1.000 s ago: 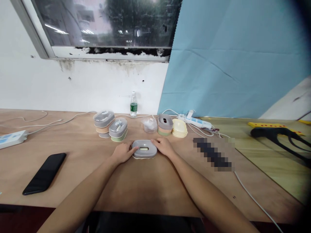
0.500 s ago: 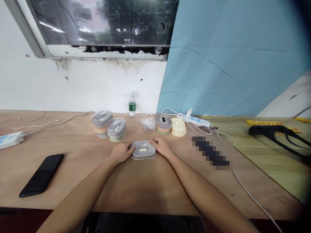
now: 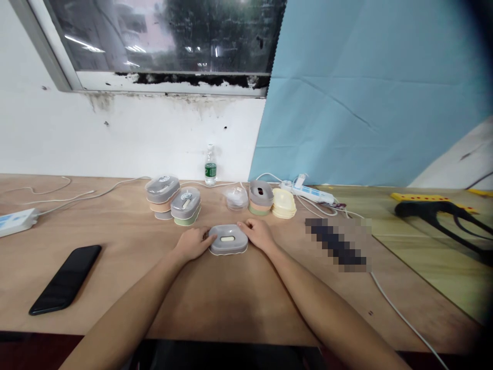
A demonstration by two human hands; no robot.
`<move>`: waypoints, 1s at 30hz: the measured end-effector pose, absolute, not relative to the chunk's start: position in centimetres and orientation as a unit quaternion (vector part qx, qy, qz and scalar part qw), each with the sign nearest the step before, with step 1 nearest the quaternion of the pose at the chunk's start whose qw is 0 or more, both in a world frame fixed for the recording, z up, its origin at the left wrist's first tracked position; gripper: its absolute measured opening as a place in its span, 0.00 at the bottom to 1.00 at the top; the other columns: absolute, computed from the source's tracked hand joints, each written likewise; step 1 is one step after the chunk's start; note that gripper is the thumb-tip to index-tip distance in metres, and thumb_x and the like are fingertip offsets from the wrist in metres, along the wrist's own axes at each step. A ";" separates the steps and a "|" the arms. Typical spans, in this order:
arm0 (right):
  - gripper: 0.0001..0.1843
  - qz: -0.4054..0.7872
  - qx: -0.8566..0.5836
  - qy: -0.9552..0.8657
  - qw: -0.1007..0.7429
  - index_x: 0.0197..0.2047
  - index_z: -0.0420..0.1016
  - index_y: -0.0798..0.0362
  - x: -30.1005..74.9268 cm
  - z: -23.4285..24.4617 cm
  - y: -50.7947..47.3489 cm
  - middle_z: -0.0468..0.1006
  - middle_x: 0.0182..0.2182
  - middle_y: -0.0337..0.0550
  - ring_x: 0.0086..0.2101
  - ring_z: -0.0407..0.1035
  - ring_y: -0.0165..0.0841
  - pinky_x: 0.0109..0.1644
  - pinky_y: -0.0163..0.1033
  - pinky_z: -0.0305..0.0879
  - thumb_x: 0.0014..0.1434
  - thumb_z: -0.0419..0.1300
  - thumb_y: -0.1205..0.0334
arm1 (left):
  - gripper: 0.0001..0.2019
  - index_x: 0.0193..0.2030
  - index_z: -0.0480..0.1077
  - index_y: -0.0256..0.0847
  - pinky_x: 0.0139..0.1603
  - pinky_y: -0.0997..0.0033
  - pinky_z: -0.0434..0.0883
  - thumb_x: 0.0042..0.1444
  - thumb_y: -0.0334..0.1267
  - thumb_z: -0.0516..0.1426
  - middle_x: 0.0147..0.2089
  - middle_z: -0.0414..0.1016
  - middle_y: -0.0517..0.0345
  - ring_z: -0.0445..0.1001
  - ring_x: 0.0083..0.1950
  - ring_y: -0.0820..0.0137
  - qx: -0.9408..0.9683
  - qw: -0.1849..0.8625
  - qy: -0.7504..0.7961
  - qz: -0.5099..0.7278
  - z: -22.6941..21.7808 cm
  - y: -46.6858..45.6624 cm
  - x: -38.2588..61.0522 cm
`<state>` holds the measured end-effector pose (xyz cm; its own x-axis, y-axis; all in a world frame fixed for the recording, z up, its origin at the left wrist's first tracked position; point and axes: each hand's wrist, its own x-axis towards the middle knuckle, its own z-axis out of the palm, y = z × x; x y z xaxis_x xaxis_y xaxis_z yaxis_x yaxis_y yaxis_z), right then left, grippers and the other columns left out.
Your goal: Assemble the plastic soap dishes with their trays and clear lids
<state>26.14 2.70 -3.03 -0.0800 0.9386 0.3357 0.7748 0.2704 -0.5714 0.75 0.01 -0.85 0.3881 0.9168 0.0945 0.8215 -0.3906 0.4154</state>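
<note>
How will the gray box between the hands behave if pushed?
The gray box would probably slide rather than tip: it sits low and wide on the table. It's likely stiff, as its rim shows no visible bend between the left hand and right hand.

Brown wooden tabletop [image 3: 234,303] under left hand [image 3: 191,243] and right hand [image 3: 259,235]. Beyond both: stained white wall [image 3: 154,136]; higher, dark glass window [image 3: 208,36], grey metal frame [image 3: 43,46], bright light streaks [image 3: 83,44]. Creased blue cloth sheet [image 3: 346,97] beyond and rightward of right hand.
</note>
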 end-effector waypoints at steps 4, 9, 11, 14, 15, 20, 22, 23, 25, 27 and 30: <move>0.19 0.104 -0.582 -0.677 0.438 0.37 0.75 0.54 25.9 -3.2 3.6 0.71 0.22 0.38 0.25 0.64 0.31 0.32 0.34 0.57 0.60 0.52 0.47 | 0.20 0.37 0.71 0.43 0.32 0.70 0.61 0.62 0.54 0.46 0.35 0.76 0.55 0.73 0.37 0.64 0.819 0.153 0.530 0.160 -0.8 0.0 0.8; 0.24 0.076 -0.568 -0.674 0.466 0.54 0.70 0.54 25.4 -2.8 5.4 0.75 0.28 0.41 0.29 0.67 0.33 0.37 0.37 0.61 0.61 0.50 0.48 | 0.21 0.41 0.72 0.43 0.34 0.69 0.62 0.62 0.54 0.45 0.36 0.76 0.54 0.74 0.38 0.63 0.820 0.157 0.528 0.156 -0.8 0.1 0.8; 0.25 0.065 -0.569 -0.684 0.452 0.57 0.68 0.54 25.1 -2.0 6.3 0.76 0.28 0.42 0.29 0.67 0.34 0.38 0.37 0.62 0.61 0.50 0.50 | 0.21 0.41 0.72 0.43 0.34 0.70 0.63 0.62 0.54 0.45 0.36 0.77 0.54 0.74 0.38 0.63 0.819 0.157 0.529 0.154 -0.8 0.1 0.8; 0.27 0.048 -0.580 -0.703 0.409 0.61 0.65 0.53 24.6 -0.5 7.7 0.76 0.25 0.40 0.29 0.68 0.35 0.38 0.38 0.62 0.61 0.52 0.51 | 0.20 0.42 0.72 0.43 0.35 0.70 0.63 0.63 0.53 0.45 0.37 0.77 0.54 0.74 0.39 0.63 0.822 0.157 0.523 0.161 -0.8 0.1 0.8; 0.28 0.045 -0.587 -0.709 0.388 0.62 0.64 0.52 24.5 -0.1 8.2 0.76 0.25 0.40 0.29 0.69 0.35 0.37 0.38 0.61 0.60 0.54 0.51 | 0.20 0.42 0.72 0.43 0.36 0.69 0.63 0.63 0.53 0.45 0.37 0.77 0.53 0.74 0.39 0.63 0.823 0.156 0.521 0.164 -0.8 0.1 0.8; 0.25 0.034 -0.600 -0.740 0.302 0.56 0.71 0.49 24.1 0.7 10.0 0.79 0.29 0.44 0.32 0.71 0.38 0.35 0.37 0.59 0.57 0.58 0.49 | 0.20 0.50 0.70 0.45 0.37 0.68 0.64 0.62 0.53 0.46 0.39 0.78 0.54 0.75 0.40 0.62 0.820 0.163 0.517 0.181 -1.0 0.1 0.7; 0.18 0.034 -0.599 -0.744 0.296 0.49 0.75 0.49 24.1 0.7 10.2 0.79 0.29 0.44 0.32 0.71 0.38 0.35 0.37 0.59 0.58 0.57 0.52 | 0.21 0.52 0.70 0.45 0.37 0.68 0.65 0.62 0.53 0.47 0.40 0.78 0.54 0.75 0.41 0.61 0.818 0.167 0.520 0.179 -1.0 0.2 0.7; 0.15 0.037 -0.596 -0.744 0.300 0.46 0.76 0.49 24.1 0.8 10.3 0.79 0.29 0.43 0.32 0.71 0.37 0.35 0.37 0.58 0.59 0.57 0.53 | 0.21 0.52 0.70 0.45 0.37 0.68 0.65 0.62 0.53 0.47 0.40 0.78 0.54 0.75 0.41 0.61 0.818 0.168 0.521 0.178 -1.0 0.2 0.7; 0.12 0.041 -0.580 -0.746 0.325 0.43 0.76 0.50 24.1 1.1 10.0 0.79 0.29 0.42 0.32 0.70 0.36 0.36 0.36 0.58 0.60 0.55 0.56 | 0.21 0.52 0.69 0.45 0.39 0.67 0.65 0.62 0.53 0.47 0.41 0.78 0.53 0.75 0.43 0.61 0.818 0.169 0.521 0.177 -0.9 0.1 0.8; 0.12 0.042 -0.555 -0.750 0.357 0.42 0.75 0.50 24.1 1.4 9.2 0.79 0.31 0.42 0.32 0.70 0.34 0.36 0.36 0.58 0.61 0.54 0.57 | 0.20 0.53 0.69 0.45 0.40 0.67 0.66 0.62 0.52 0.47 0.43 0.78 0.52 0.75 0.44 0.60 0.816 0.167 0.526 0.171 -0.8 0.1 0.9; 0.14 0.050 -0.536 -0.736 0.410 0.44 0.72 0.52 24.3 1.3 6.9 0.77 0.33 0.42 0.29 0.67 0.31 0.36 0.35 0.59 0.59 0.56 0.53 | 0.20 0.53 0.68 0.45 0.42 0.66 0.67 0.62 0.50 0.46 0.45 0.77 0.51 0.75 0.46 0.59 0.811 0.160 0.541 0.157 -1.0 0.0 1.0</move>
